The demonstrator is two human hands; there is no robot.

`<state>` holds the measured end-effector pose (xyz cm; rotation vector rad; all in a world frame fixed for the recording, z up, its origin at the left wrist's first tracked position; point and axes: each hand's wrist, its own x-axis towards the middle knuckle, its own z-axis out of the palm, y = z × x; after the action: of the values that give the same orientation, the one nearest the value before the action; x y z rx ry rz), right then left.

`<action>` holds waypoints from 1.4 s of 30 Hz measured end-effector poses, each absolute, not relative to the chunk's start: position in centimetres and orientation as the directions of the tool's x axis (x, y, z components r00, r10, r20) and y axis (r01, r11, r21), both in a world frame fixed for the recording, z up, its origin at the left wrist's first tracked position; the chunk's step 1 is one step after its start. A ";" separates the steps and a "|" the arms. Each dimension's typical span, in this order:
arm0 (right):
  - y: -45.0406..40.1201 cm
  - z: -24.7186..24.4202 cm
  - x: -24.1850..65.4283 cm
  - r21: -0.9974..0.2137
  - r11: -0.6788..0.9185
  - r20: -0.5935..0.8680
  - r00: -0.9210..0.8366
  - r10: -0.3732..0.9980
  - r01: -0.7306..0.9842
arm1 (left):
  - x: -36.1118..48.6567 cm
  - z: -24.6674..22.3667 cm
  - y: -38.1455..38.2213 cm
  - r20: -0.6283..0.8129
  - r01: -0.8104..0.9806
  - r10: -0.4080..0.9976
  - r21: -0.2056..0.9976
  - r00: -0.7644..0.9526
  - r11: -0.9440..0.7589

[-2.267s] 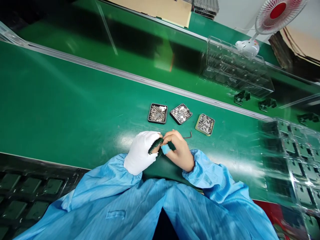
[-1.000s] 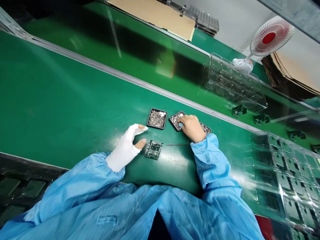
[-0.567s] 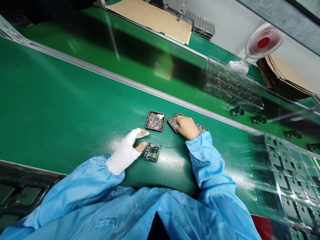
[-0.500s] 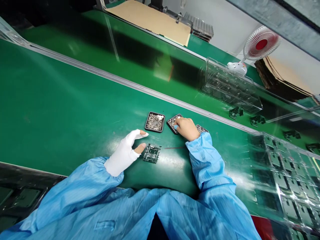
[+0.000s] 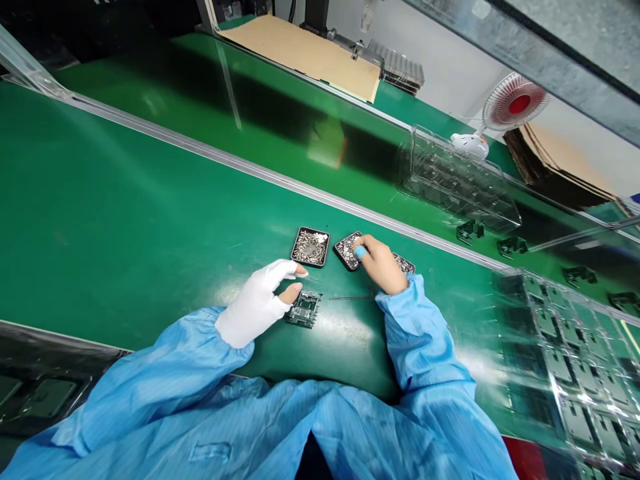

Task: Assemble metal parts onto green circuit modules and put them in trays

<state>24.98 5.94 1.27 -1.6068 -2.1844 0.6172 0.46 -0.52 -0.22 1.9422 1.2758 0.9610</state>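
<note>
My left hand, in a white glove with bare thumb and fingertips, is open at the left edge of a small green circuit board. Its thumb overlaps the board's edge in view; contact cannot be made out. Over a black tray of small metal parts is my right hand, bare except for a blue finger cover. Its fingers are bent into a pinch at the tray's right side, and whatever they hold is too small or hidden. A thin metal rod-like tool lies between the board and my right wrist.
A second black tray of small metal parts sits left of the first; a third is partly behind my right hand. Clear plastic trays with boards lie at right. A metal rail crosses the green bench, with several dark parts beyond it.
My left hand has moved right, closer over the board's left edge. My right hand has shifted slightly right, uncovering more of the middle tray. The view has tilted a little.
</note>
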 end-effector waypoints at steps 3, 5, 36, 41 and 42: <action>3.8 2.1 23.6 -0.843 0.294 0.080 -0.435 0.897 0.450 | 1.3 0.2 -0.2 0.296 0.497 0.907 0.763 0.300 -0.413; 2.3 2.5 22.5 -0.930 0.228 0.042 -0.532 0.846 0.288 | 1.8 0.4 -0.1 0.351 0.484 0.872 0.730 0.341 -0.483; -2.4 -0.6 20.6 -0.562 0.568 0.265 -0.519 0.813 0.601 | 1.7 -3.4 -3.8 0.360 0.572 0.851 0.632 0.382 -0.523; -2.8 -0.9 20.3 -0.562 0.520 0.202 -0.503 0.840 0.643 | 1.1 -2.1 -3.3 0.279 0.572 0.841 0.630 0.464 -0.525; -2.9 -0.8 20.2 -0.538 0.526 0.194 -0.511 0.837 0.659 | 1.0 -1.6 -3.0 0.248 0.592 0.838 0.612 0.486 -0.524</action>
<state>20.21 -2.86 -0.85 -1.2231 -2.3370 0.5600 0.98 -3.00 -1.56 2.2868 1.1846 0.7370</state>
